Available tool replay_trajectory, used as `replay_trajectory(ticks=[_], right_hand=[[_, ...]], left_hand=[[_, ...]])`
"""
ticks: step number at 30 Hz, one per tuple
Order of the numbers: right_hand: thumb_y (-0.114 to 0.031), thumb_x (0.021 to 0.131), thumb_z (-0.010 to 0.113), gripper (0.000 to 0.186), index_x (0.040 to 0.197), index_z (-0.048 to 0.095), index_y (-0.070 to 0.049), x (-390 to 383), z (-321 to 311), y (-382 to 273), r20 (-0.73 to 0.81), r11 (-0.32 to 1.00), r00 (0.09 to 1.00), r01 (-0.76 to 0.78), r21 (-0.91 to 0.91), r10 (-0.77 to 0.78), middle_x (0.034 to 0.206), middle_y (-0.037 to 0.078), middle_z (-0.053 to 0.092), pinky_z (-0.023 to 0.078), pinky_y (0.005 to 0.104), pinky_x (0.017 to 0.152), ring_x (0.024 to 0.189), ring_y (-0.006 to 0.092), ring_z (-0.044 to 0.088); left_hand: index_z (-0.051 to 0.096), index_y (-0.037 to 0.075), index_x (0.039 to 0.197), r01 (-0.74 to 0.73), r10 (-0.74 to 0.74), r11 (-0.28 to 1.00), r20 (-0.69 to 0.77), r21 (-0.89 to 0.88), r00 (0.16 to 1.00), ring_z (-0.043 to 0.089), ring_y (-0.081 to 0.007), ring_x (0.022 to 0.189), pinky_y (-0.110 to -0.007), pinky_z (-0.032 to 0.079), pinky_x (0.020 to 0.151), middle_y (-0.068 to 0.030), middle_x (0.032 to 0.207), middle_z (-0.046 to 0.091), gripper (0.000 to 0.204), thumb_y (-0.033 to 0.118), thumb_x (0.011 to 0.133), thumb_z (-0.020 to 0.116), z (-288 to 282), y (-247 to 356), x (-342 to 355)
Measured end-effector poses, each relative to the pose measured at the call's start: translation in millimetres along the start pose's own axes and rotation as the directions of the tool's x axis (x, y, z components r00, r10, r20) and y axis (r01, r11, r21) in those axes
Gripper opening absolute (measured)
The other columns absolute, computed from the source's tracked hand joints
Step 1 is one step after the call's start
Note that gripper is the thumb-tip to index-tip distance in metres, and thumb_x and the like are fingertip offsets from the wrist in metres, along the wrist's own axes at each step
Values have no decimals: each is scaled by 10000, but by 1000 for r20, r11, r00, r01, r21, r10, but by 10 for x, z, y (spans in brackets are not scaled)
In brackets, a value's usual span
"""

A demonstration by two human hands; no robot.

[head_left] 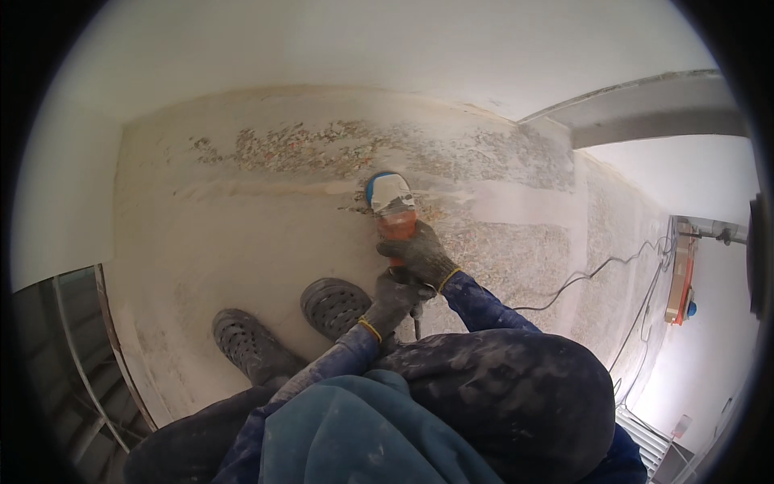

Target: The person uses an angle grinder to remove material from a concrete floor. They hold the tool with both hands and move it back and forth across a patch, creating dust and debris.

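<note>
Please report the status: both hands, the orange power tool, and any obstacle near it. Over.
Right hand and left hand both gripping orange power tool. Tool head down at dusty floor. Grey clogs close by; dark cable off to right.

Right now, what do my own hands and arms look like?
Your left hand and right hand wear dusty, dark grey work gloves, with thin yellow edging at the cuffs. Your left sleeve and right sleeve are dark blue, smudged with pale dust.
</note>
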State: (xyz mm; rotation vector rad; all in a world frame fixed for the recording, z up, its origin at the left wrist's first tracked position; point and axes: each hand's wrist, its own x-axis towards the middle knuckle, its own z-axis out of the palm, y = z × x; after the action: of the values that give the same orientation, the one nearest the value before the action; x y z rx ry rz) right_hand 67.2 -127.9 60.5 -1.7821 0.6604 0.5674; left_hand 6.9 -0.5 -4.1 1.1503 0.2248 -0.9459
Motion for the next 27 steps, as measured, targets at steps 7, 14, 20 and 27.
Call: replay_trajectory(ticks=[7,14,20,27], right_hand=[[-387,731,894,673,1247,678,-13,219,204,-150,17,970,999,47,-240,-44,1117,166,738,585,433,877,977,287,729],[-400,719,883,684,1251,679,-21,150,129,-133,-6,981,999,-34,-192,34,1128,177,731,581,432,889,990,300,725],[-406,740,870,663,1240,682,-14,132,93,-205,21,971,1000,-5,-238,10,1107,180,728,578,424,896,1010,301,718],[-385,735,874,749,1318,629,16,226,174,-367,113,960,994,41,-278,-9,1204,219,705,549,447,978,1120,337,691]], left_hand=[[683,-35,1175,-23,14,990,-64,-139,998,716,-204,698,-326,558,528,-116,944,758,263,23,922,726,-149,-25,41],[679,-42,1176,8,-11,989,-21,-151,1000,718,-218,672,-325,566,518,-137,961,755,287,-12,898,742,-114,34,12],[670,-43,1184,27,-25,985,12,-168,1000,716,-218,673,-329,563,516,-148,972,753,318,-24,880,763,-127,49,31],[700,-34,1103,-54,38,992,-132,-118,991,681,-192,627,-339,531,496,-118,913,749,233,-8,883,770,-116,189,-16]])
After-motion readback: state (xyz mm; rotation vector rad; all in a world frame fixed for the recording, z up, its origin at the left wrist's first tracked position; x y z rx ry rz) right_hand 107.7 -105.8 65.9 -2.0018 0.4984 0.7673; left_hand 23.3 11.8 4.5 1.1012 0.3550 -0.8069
